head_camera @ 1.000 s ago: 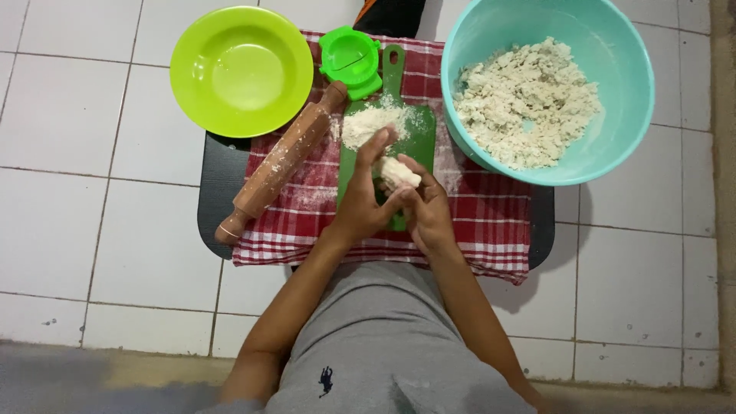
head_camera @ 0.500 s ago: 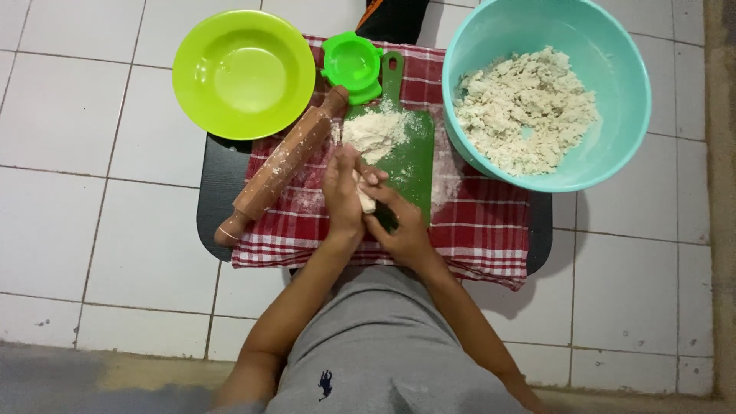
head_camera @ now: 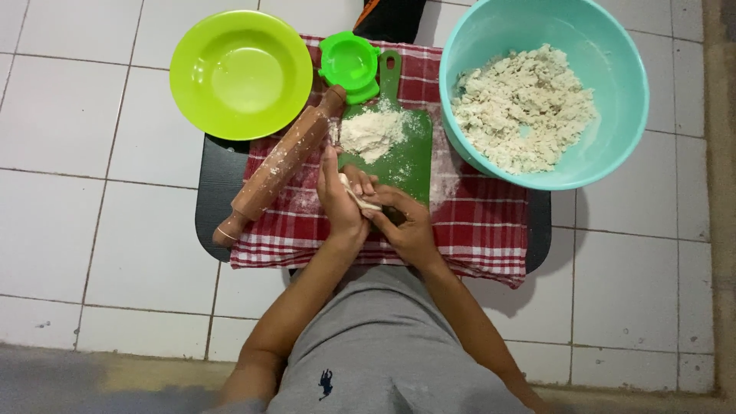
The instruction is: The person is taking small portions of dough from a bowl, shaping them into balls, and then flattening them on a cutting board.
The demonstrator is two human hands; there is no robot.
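The head view looks straight down on a white tiled floor (head_camera: 92,153) where a dark tray (head_camera: 218,184) carries a red checked cloth (head_camera: 483,230). Both hands meet over the near end of a green cutting board (head_camera: 410,165) that lies on the cloth. The left hand (head_camera: 339,201) stands on edge with its fingers (head_camera: 330,165) stretched toward the far edge of the tray, and the right hand (head_camera: 410,226) cups in from the right. Between them they press a pale piece of dough (head_camera: 359,198), its edge showing between the palms; both hands are closed on it. A second ago the dough sat as a rounder lump on top of the fingertips, farther out over the board; half a second ago the hands had drawn together around it, and now it is flatter and held closer to the body. A wooden rolling pin (head_camera: 276,172) lies slantwise along the left side of the cloth, unmoved. A heap of flour (head_camera: 372,132) sits on the far part of the board. Beyond it stands a small green dumpling press (head_camera: 349,65), with a lime green plate (head_camera: 239,73) at the far left corner of the tray and a teal bowl (head_camera: 613,115) of crumbly dough (head_camera: 525,107) at the far right.
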